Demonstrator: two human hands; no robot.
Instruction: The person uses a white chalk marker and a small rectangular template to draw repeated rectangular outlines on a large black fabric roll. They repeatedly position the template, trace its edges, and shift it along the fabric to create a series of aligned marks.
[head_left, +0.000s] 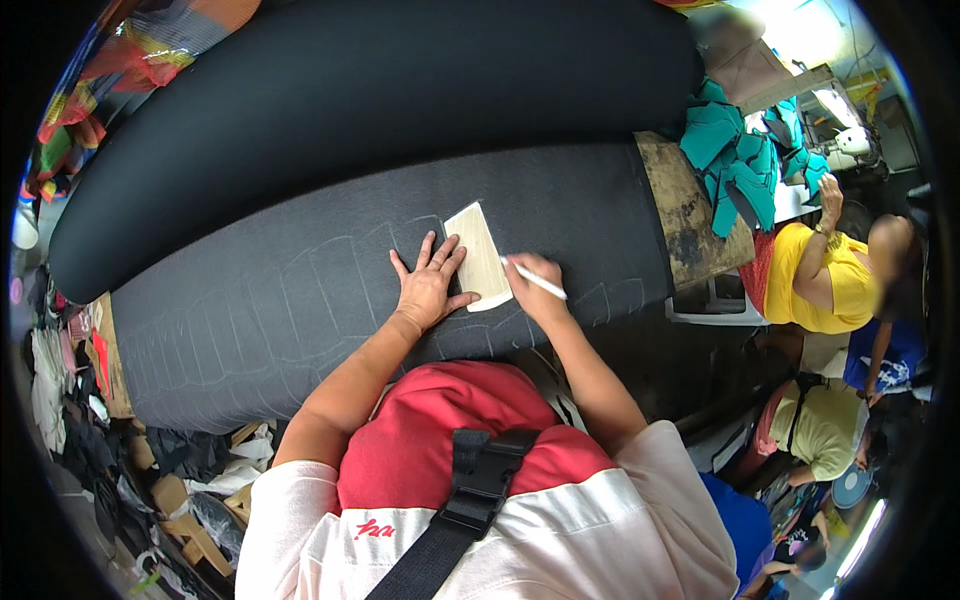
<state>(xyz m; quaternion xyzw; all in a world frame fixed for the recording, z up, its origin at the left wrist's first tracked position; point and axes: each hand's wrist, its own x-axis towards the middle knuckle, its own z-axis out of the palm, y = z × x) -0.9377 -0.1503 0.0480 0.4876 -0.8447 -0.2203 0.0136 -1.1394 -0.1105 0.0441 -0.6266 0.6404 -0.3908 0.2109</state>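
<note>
A pale, flat pattern template (478, 252), wood-coloured and four-sided, lies on dark grey fabric (560, 200) spread over the table. My left hand (428, 285) is spread out, its fingertips on the template's left side and the palm resting on the cloth. In my right hand (535, 285) is a white marking pen (540, 278), held at the template's right edge with its tip toward the upper left. Pale outlines of similar shapes run in rows across the cloth, mostly to the left of the template.
Beyond the cloth lies a big black fabric roll (400, 85). The wooden tabletop (675, 205) shows at the right, near a heap of teal cut pieces (745, 160) and a sewing machine (852, 140). People sit along the right; a person in yellow (825, 280) is closest. Scraps (190, 455) fill the lower left.
</note>
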